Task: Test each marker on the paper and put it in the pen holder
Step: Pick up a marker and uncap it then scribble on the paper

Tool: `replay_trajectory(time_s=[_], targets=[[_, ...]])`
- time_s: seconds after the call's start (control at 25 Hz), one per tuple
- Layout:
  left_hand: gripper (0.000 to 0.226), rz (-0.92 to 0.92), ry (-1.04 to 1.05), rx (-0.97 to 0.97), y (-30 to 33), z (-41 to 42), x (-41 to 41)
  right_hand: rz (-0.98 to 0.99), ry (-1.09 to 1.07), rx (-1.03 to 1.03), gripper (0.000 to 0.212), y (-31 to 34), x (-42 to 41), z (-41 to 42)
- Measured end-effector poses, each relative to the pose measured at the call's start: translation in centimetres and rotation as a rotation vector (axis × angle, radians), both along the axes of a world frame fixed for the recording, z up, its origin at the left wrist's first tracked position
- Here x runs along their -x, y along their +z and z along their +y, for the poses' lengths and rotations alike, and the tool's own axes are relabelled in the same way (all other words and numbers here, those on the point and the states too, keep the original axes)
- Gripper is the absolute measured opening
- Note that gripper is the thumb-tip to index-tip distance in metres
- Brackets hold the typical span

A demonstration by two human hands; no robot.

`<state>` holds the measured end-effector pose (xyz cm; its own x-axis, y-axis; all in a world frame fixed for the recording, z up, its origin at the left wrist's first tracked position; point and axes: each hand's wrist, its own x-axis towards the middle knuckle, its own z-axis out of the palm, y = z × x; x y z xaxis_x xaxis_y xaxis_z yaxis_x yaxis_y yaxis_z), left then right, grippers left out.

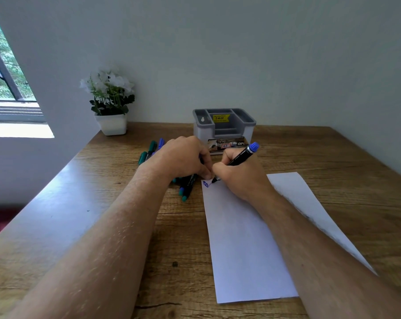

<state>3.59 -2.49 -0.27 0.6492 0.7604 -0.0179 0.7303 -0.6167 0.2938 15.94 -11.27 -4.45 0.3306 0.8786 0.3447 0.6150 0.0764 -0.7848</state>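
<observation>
My right hand (238, 174) grips a black marker with a blue end (241, 156), its tip touching the top left corner of the white paper (245, 245). A small blue scribble (206, 184) sits there. My left hand (183, 157) rests curled beside that corner, over a heap of markers (187, 187) with green and blue caps; something dark shows between its fingers, which I cannot identify. More markers (152, 149) lie behind the hand. The grey pen holder (224, 125) stands just beyond both hands and looks empty.
A white pot of white flowers (111, 104) stands at the table's back left corner. The wooden table (103, 226) meets the wall behind the holder. A window (6, 77) is at the far left.
</observation>
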Motion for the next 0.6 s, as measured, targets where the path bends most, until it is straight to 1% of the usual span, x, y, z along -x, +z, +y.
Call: replay_trajectory(time_s=[0.12, 0.2, 0.24, 0.32, 0.36, 0.44, 0.52, 0.6], targets=[[0.014, -0.004, -0.006, 0.02, 0.1, -0.1, 0.0, 0.009, -0.002, 0.032, 0.032, 0.1, -0.1, 0.0], [0.013, -0.052, -0.006, 0.055, 0.0, -0.1, 0.2, 0.12, -0.017, 0.012, 0.026, 0.3, -0.2, 0.0], [0.011, -0.115, -0.001, 0.065, 0.0, -0.1, 0.3, 0.208, -0.032, -0.01, 0.021, 0.5, -0.4, 0.0], [0.002, -0.319, 0.013, 0.055, 0.0, -0.3, 0.5, 0.398, -0.066, -0.058, 0.017, 1.1, -0.7, 0.0], [0.009, -0.433, 0.032, 0.053, 0.0, -0.5, 0.5, 0.502, -0.069, -0.083, 0.016, 1.4, -0.8, -0.1], [0.024, -0.669, 0.07, 0.134, 0.0, -0.5, 0.4, 0.691, -0.04, -0.13, 0.012, 1.9, -0.8, -0.3], [0.037, -0.888, 0.086, 0.335, 0.1, -0.6, 0.4, 0.766, 0.003, -0.172, 0.017, 2.1, -0.9, -0.3], [0.043, -1.158, 0.083, 0.614, 0.1, -0.8, 0.1, 0.828, 0.049, -0.223, 0.018, 2.2, -1.0, -0.3]])
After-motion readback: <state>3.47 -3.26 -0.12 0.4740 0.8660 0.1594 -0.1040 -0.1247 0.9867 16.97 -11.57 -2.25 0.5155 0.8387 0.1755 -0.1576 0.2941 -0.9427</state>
